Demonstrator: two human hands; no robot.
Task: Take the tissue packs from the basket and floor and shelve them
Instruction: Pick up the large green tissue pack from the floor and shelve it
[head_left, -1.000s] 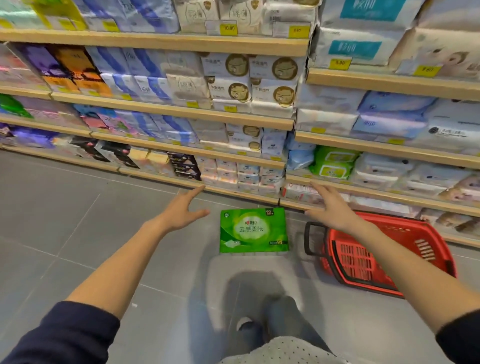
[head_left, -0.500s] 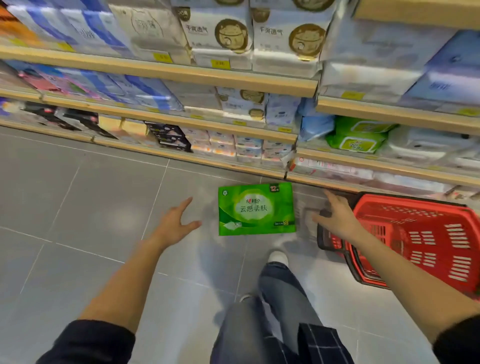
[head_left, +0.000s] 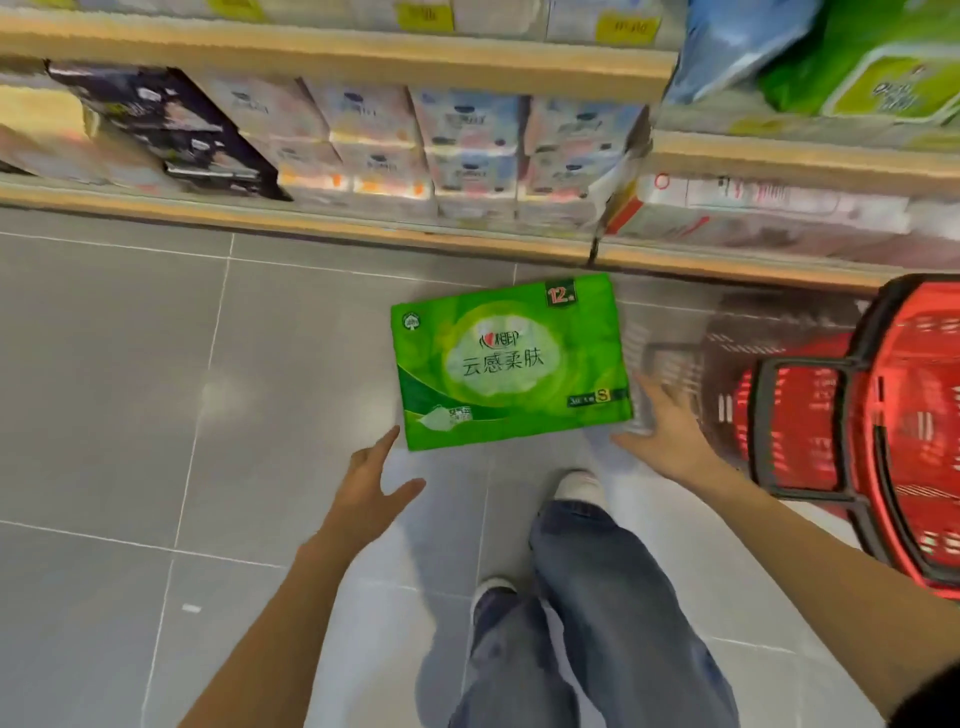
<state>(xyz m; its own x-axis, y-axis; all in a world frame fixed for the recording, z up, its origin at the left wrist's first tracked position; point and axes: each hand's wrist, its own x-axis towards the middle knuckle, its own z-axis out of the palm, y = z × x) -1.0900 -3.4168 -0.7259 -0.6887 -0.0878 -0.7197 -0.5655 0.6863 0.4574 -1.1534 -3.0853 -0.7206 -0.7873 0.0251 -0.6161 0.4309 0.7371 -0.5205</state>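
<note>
blue jeans (head_left: 597, 623), white shoes (head_left: 576, 484), bare forearms.

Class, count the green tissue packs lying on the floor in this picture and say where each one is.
1. The green tissue pack lies flat on the grey floor, between both open hands, left of the red basket.

Tissue pack (head_left: 511, 364) on floor (head_left: 130, 364) before shelf (head_left: 311, 223), basket (head_left: 883, 441) apparently just right

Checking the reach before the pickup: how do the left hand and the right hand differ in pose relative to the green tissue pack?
The left hand sits at the green tissue pack's near-left corner, one fingertip close to its edge; the right hand is at the near-right corner, beside the red basket. The left hand looks sharp, the right hand blurred. Both are open, fingers spread, holding nothing.
</note>
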